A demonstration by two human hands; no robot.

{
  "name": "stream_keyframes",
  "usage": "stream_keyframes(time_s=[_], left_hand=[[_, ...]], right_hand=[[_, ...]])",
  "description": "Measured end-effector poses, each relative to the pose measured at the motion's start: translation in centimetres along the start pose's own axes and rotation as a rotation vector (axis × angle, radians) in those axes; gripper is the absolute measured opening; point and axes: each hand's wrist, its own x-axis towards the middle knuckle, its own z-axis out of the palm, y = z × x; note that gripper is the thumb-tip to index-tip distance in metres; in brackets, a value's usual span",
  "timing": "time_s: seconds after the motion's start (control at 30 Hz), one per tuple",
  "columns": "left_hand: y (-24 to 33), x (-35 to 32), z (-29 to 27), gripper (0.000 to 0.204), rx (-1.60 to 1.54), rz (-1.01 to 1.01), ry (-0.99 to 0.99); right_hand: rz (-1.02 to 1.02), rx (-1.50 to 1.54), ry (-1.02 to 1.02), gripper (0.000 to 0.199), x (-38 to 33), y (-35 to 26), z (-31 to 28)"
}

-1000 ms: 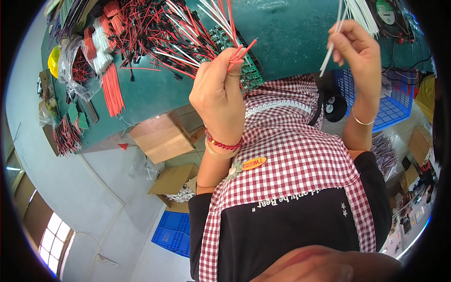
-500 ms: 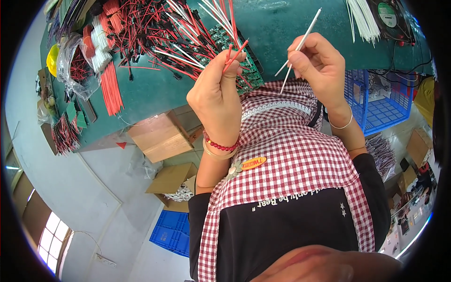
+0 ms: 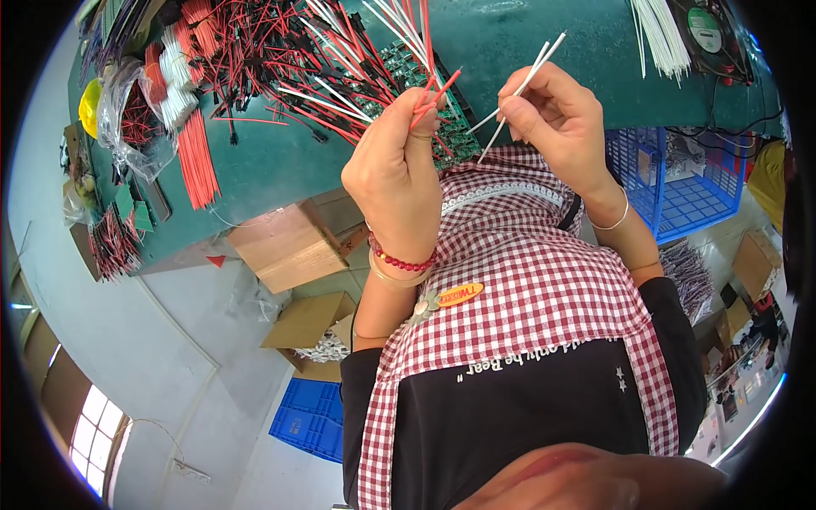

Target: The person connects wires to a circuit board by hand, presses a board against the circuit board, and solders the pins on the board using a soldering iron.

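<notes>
My left hand [image 3: 393,174] is closed in a pinch on short red wires [image 3: 445,89], whose ends stick out past the thumb and fingertip. My right hand [image 3: 557,127] pinches two thin white wires [image 3: 541,61]. They cross at the fingers, their upper ends close together and their lower ends spread apart toward the left hand. A gap separates the red wires from the white ones. Behind and beside my left hand lie green circuit boards [image 3: 460,136], partly hidden by it, with red and white wires rising from them.
A tangled heap of red wires with black connectors [image 3: 263,51] covers the green table [image 3: 263,161] at left. Red wire bundles [image 3: 197,161] and a clear plastic bag [image 3: 127,119] lie further left. White wires [image 3: 659,42] lie at far right, above a blue crate [image 3: 697,191].
My right hand has moved left, nearer my left hand, and lowered the tips of the white wires. Two upper white ends now show. My left hand has shifted slightly right with the red wires.
</notes>
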Motion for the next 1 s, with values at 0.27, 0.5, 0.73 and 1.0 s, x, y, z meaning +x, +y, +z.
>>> stream_keyframes(time_s=[0.27,0.5,0.73,1.0], left_hand=[[-0.3,-0.2,0.2,0.013,0.007,0.013,0.011],[-0.1,-0.1,0.1,0.017,0.057,0.019,-0.024],[-0.2,0.0,0.3,0.025,0.057,0.074,-0.027],[-0.2,0.0,0.4,0.026,-0.031,0.063,0.028]], right_hand=[[0.026,-0.037,0.005,0.008,0.1,0.2,0.0],[-0.064,-0.128,0.024,0.008,0.0,0.3,0.1],[-0.149,-0.296,-0.021,0.016,0.0,-0.1,1.2],[-0.14,-0.509,-0.022,0.026,0.3,-0.7,1.5]])
